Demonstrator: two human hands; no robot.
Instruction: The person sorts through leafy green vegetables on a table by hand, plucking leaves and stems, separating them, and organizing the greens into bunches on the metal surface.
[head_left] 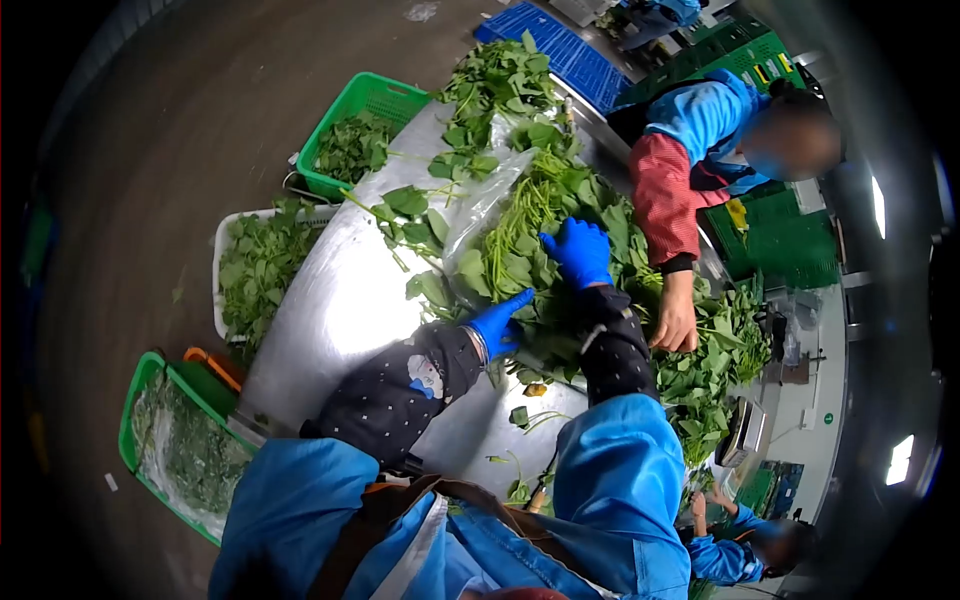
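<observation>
Both hands wear blue gloves and are at a heap of leafy greens (520, 235) on the metal table (330, 300). At the heap's near edge, my left hand (496, 325) has its thumb stretched away from the fingers, which are partly hidden by leaves. My right hand (580, 254) lies on top of the stems and leaves, thumb out to the side and fingertips bent down among the leaves. Neither hand visibly grips a bunch. Along the heap's left side runs a clear plastic bag (478, 208), with loose leafy stems (405, 225) beside it.
A co-worker's bare hand (676, 318) reaches into greens on the right. Left of the table stand a green crate (345, 105), a white basket (222, 285) and a plastic-lined green crate (128, 435). A knife-like handle (540, 497) lies near me. Another person (725, 555) works at lower right.
</observation>
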